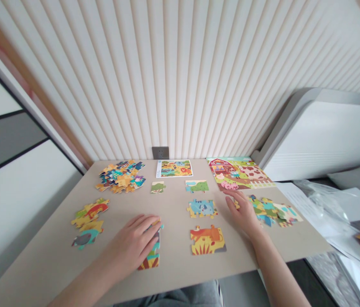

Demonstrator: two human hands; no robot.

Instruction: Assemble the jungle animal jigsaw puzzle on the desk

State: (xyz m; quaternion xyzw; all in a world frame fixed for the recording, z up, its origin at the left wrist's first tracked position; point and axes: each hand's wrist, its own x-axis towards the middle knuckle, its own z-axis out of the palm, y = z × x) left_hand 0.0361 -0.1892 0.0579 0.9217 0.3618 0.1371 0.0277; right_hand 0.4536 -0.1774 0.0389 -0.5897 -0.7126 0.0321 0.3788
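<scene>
My left hand (139,241) lies flat, fingers spread a little, over a joined puzzle section (153,256) near the table's front edge, hiding part of it. My right hand (240,209) rests at the left end of a loose puzzle pile (267,209), fingers apart; a small yellow piece shows beside its fingers. Between the hands are an orange and yellow section (208,241), a blue elephant section (203,208) and a green section (197,186). A single green piece (157,187) sits further left.
A heap of pieces (124,176) is at the back left, with a lion section (90,214) and a grey-teal section (85,238) in front. A picture card (174,168) and a farm picture (240,172) lie by the ribbed wall. Papers and plastic (323,202) are right of the table.
</scene>
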